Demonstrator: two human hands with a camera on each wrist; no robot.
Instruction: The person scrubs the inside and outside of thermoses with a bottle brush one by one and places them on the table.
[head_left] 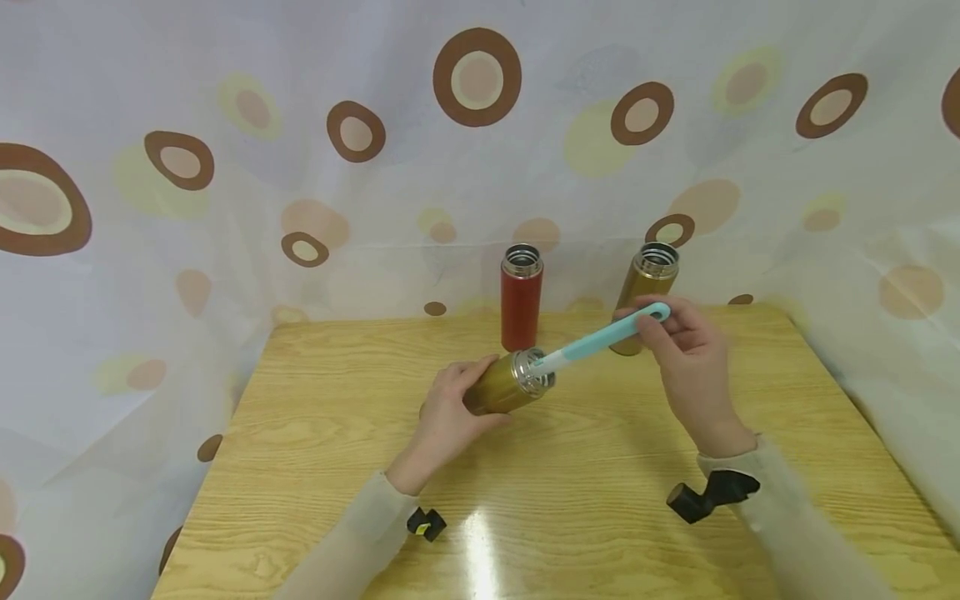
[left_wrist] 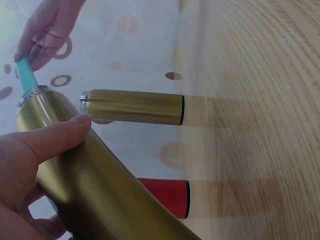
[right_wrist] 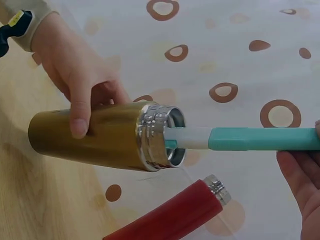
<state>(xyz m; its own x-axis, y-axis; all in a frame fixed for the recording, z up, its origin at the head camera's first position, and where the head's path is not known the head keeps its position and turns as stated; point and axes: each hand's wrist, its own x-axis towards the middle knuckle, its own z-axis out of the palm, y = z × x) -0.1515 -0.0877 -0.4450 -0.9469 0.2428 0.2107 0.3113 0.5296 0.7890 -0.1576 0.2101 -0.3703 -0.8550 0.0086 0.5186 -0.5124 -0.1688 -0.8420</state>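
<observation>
My left hand [head_left: 448,408] grips a gold flask [head_left: 510,382] and holds it tilted just above the table, its open steel mouth [right_wrist: 167,136] facing right. A teal-handled brush [head_left: 603,337] is pushed into that mouth, and the brush head is hidden inside. My right hand [head_left: 686,350] pinches the far end of the handle [right_wrist: 265,139] with fingers and thumb. In the left wrist view my thumb [left_wrist: 47,137] lies along the gold flask [left_wrist: 95,185].
A red flask [head_left: 521,297] and a second gold flask [head_left: 645,287] stand upright without lids at the back of the wooden table [head_left: 570,492]. A circle-patterned cloth [head_left: 480,125] hangs behind and to both sides.
</observation>
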